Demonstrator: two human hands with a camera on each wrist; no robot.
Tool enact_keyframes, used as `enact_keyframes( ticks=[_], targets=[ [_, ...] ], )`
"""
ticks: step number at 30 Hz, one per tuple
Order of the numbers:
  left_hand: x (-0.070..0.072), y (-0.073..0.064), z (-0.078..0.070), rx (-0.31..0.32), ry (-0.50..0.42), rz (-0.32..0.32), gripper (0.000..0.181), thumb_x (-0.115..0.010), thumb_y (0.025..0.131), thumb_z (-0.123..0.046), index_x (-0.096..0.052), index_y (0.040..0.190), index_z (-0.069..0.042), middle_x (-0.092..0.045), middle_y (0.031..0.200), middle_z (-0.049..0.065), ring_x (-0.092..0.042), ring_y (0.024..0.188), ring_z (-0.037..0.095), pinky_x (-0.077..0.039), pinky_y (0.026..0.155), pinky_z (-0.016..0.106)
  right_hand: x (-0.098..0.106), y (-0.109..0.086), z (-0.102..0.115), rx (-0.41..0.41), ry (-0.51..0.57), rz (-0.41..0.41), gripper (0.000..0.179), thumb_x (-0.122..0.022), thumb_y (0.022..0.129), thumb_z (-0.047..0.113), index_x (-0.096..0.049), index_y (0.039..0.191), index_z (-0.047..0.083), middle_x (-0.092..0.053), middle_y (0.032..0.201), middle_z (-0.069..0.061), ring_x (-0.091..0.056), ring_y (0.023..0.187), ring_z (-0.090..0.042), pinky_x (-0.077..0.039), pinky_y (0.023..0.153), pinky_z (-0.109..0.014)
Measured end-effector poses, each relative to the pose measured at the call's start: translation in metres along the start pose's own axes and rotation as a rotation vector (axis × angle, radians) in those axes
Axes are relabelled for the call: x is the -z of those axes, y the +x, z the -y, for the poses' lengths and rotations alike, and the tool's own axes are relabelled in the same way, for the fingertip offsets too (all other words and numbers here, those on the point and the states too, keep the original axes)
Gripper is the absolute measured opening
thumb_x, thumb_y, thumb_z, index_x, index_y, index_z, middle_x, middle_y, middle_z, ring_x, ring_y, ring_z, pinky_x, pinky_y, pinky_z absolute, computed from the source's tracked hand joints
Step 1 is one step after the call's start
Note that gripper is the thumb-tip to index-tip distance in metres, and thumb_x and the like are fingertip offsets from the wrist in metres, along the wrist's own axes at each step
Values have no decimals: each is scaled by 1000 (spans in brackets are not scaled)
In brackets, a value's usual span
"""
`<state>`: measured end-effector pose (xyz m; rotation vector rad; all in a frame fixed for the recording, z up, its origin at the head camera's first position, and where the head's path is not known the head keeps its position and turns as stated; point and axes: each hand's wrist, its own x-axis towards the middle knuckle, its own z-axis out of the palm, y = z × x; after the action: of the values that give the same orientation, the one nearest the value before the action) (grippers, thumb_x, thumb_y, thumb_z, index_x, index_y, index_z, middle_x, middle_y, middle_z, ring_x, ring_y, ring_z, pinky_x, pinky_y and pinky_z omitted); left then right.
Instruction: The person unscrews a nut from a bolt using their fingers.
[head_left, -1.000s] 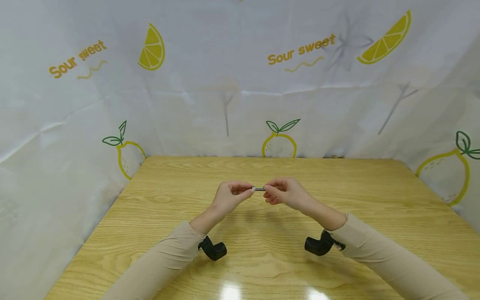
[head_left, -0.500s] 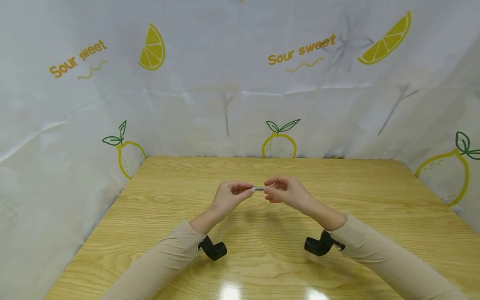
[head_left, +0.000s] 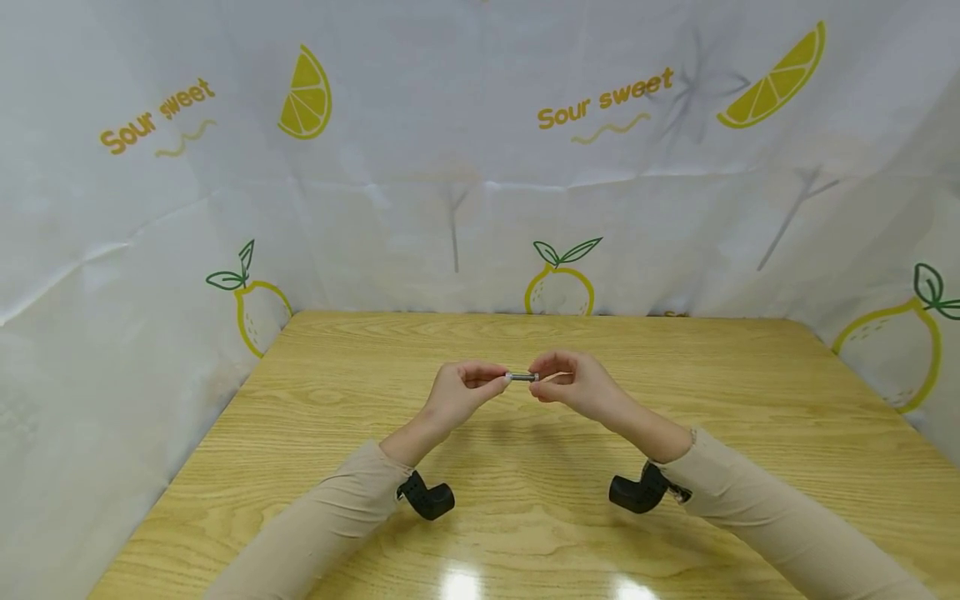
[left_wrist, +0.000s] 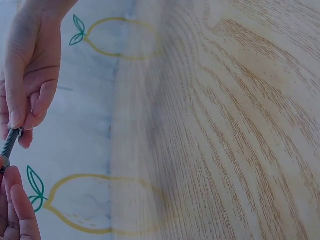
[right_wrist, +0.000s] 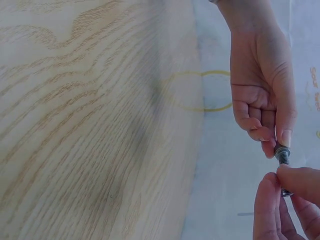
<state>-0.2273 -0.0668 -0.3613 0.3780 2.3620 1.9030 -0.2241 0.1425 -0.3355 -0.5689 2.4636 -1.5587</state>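
A small metal bolt (head_left: pixel 522 377) lies level between the two hands, above the table. Its threaded shank (right_wrist: pixel 284 157) is bare in the middle, and a wider piece shows at each end. The left hand (head_left: pixel 467 393) pinches the bolt's left end between thumb and fingertips, partly covering it. At the opposite end, the right hand (head_left: pixel 581 387) has its thumb and fingers parted around the bolt, whose end shows in the gap between them. In the right wrist view the right thumb (right_wrist: pixel 300 182) overlaps the shank.
The wooden table (head_left: pixel 480 517) spreads beneath both forearms. A white curtain (head_left: pixel 375 225) printed with lemons stands behind and at the sides. Black angled wrist mounts (head_left: pixel 427 497) hang below the beige sleeves (head_left: pixel 330 521).
The right hand's fingertips have loosened and spread from the bolt's right end, baring more of it. The left hand keeps its pinch and has hardly moved.
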Motion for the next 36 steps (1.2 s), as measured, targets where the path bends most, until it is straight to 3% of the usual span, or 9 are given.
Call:
enact_keyframes(
  ticks=[7,17,21,29,36],
  targets=[
    [0,0,0,-7,0,1,22,-66,87,-16,-71,107,-6,-70,104,13,-66,86,12,-55,83,38,1,1,-2,29,-23,-19,25,-61,91,18,-59,106,-3,-63,104,-21,-67,85,-14,-55,84,-39],
    [-1,-1,-2,2,-3,0,22,-67,87,-15,-71,106,-5,-70,104,13,-66,84,10,-55,83,40,-1,0,-3,34,-29,-30,26,-63,88,8,-57,110,-4,-57,114,-24,-62,104,-32,-55,83,-30],
    [-1,-2,-2,-2,-6,3,23,-66,87,-14,-70,107,-4,-70,104,14,-66,84,10,-54,85,43,-1,0,-4,35,-56,-17,29,-64,88,10,-57,113,-4,-58,114,-24,-63,99,-29,-55,80,-29],
    [-1,-1,-2,9,-14,10,23,-66,87,-15,-70,107,-5,-69,106,13,-66,84,10,-52,87,46,-2,0,-7,41,-48,20,27,-63,89,10,-57,110,-6,-66,97,-23,-66,87,-33,-57,76,-38],
    [-1,-2,-2,3,-3,5,22,-65,88,-15,-70,107,-4,-70,105,14,-65,83,9,-53,86,45,-1,-1,-5,30,-57,33,28,-62,90,13,-55,111,-5,-67,96,-25,-66,86,-35,-56,77,-43]
  ],
)
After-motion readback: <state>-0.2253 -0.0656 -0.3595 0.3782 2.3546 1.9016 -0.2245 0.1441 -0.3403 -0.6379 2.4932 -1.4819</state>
